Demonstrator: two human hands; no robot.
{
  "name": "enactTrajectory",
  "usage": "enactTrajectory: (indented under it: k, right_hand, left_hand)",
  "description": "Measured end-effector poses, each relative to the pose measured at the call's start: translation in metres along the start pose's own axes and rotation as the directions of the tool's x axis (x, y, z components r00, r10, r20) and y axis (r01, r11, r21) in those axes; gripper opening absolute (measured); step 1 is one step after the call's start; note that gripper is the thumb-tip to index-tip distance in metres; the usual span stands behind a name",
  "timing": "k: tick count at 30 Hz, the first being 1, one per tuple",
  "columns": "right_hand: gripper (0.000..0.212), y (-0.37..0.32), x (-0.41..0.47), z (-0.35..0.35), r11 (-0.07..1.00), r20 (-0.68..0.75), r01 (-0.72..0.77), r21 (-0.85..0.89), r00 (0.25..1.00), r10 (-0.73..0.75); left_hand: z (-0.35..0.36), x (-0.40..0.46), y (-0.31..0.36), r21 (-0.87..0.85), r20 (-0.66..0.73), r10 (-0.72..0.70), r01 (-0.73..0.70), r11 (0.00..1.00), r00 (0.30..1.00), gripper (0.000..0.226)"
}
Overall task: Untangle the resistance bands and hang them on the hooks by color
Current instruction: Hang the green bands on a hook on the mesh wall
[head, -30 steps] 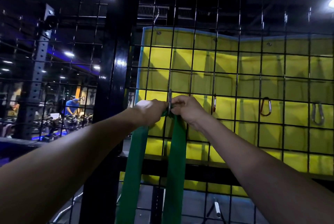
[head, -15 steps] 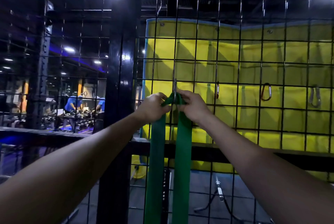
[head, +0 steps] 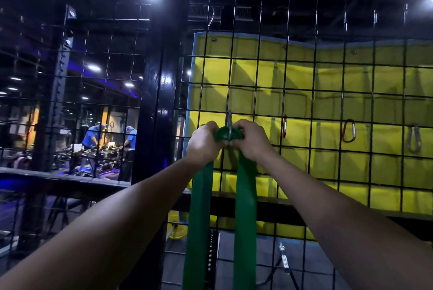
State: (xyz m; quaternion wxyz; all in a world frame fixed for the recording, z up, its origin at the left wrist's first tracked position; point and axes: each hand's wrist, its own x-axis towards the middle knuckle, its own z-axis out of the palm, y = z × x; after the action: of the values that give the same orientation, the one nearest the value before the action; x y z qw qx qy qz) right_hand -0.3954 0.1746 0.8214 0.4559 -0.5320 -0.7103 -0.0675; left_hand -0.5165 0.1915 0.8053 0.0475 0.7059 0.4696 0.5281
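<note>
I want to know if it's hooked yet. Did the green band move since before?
Cannot tell. The camera shifted, and the green band, gripped by both hands, sits at the same silver clip on the wire grid as earlier.

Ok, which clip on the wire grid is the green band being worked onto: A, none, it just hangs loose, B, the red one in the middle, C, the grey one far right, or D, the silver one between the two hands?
D: both the left hand and right hand grip the green band looped at the silver clip.
</note>
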Motion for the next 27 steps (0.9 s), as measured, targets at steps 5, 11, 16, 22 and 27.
enactTrajectory:
  k: [5,11,16,22,27]
  right_hand:
    - [0.032,0.001,0.003,-0.002,0.990,-0.077,0.039,-0.137,0.996,-0.050]
    - [0.032,0.002,-0.005,0.000,0.964,-0.167,0.088,-0.249,0.977,-0.133]
    - [0.042,0.009,-0.018,0.003,0.975,-0.208,0.112,-0.189,0.966,-0.151]
    - [0.075,0.019,-0.045,0.015,0.984,-0.020,0.153,-0.094,0.988,-0.155]
    - [0.078,0.035,-0.086,0.027,0.999,-0.065,0.024,-0.032,0.998,-0.026]
  left_hand:
    - [-0.001,0.004,-0.005,0.106,-0.082,0.056,-0.047,0.993,0.995,0.019]
    - [0.005,-0.003,-0.005,0.368,-0.261,0.243,-0.136,0.920,0.934,0.007]
    - [0.015,-0.019,-0.013,0.350,-0.299,0.298,-0.186,0.918,0.907,0.016]
    - [0.006,-0.047,-0.034,0.130,-0.019,0.268,-0.263,0.956,0.963,0.074]
    - [0.007,-0.093,-0.061,-0.070,0.014,0.136,-0.134,0.988,0.991,0.080]
